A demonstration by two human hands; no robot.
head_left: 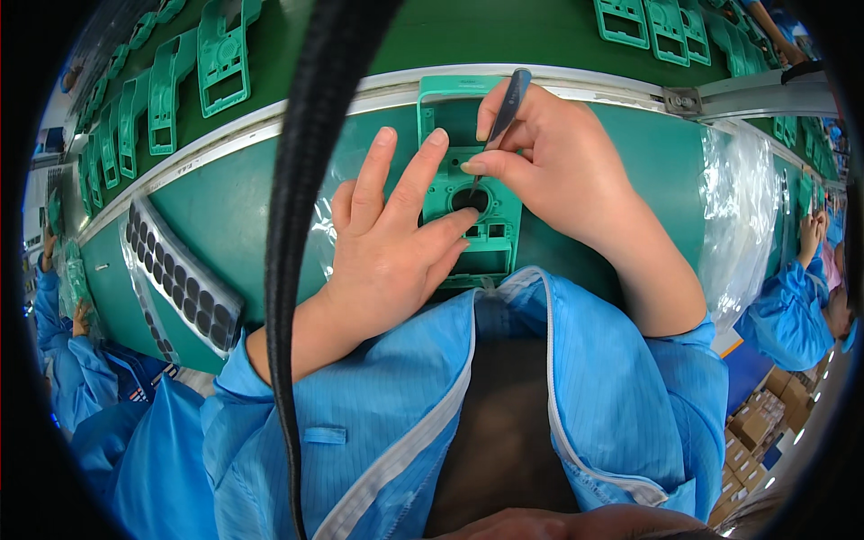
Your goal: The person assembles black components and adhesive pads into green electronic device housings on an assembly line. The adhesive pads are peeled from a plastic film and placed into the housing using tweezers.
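In front of me on the green work surface lies a green plastic housing [502, 236] with a ring-shaped hole and rectangular openings. A black round pad [465, 200] sits inside the ring. My right hand [567, 157] grips dark tweezers [509, 110] between thumb and fingers, the tips pointing down at the pad. My left hand [387, 220] lies over the housing's left side with its fingers spread. One of its fingertips touches the pad's edge within the ring. Part of the housing is hidden beneath both hands.
To the left lies a sheet of black round pads [184, 279]. Clear plastic bags [740, 211] lie at the right. Beyond the metal rail, a green belt [486, 36] carries several green housings [225, 58]. Co-workers in blue sit at both sides. A black strap [286, 270] crosses the view.
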